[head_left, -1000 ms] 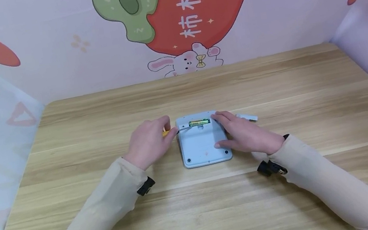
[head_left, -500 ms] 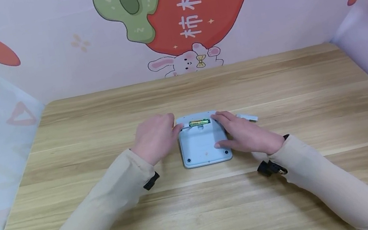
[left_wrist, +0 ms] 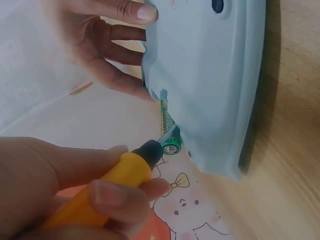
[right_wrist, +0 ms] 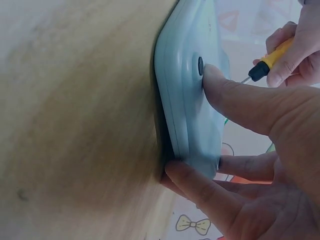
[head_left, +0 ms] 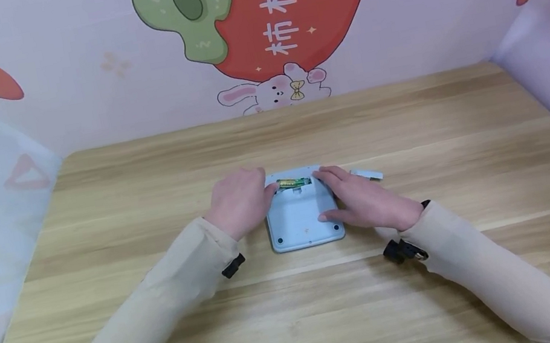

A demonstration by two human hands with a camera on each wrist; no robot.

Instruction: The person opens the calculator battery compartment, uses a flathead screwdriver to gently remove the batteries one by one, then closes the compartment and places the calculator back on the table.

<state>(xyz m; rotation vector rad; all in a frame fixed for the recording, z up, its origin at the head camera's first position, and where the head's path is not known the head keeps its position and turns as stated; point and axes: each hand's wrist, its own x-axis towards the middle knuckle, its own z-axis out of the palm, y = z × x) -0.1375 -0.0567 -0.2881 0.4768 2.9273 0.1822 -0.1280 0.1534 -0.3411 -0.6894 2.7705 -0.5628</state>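
Observation:
A light blue calculator-like device [head_left: 302, 225] lies back side up on the table, its battery slot exposed. One green-and-gold battery [head_left: 292, 182] sits in the slot, its left end tilted up. My left hand [head_left: 241, 203] grips a screwdriver [left_wrist: 127, 171] by its yellow and black handle. In the left wrist view the metal shaft meets the battery near its end. My right hand [head_left: 368, 199] holds the device by its right side, thumb [right_wrist: 220, 82] on the back face and fingers at the edge. Inside the slot, much is hidden.
Just right of the device, partly behind my right hand, lies a small light blue battery cover [head_left: 367, 174]. The wooden table [head_left: 301, 320] ends at a printed backdrop [head_left: 396, 46] at the back, with fabric walls at both sides.
My left hand has moved right with the screwdriver, up to the slot. The battery, flat before, now has its left end raised. My right hand keeps its place on the device.

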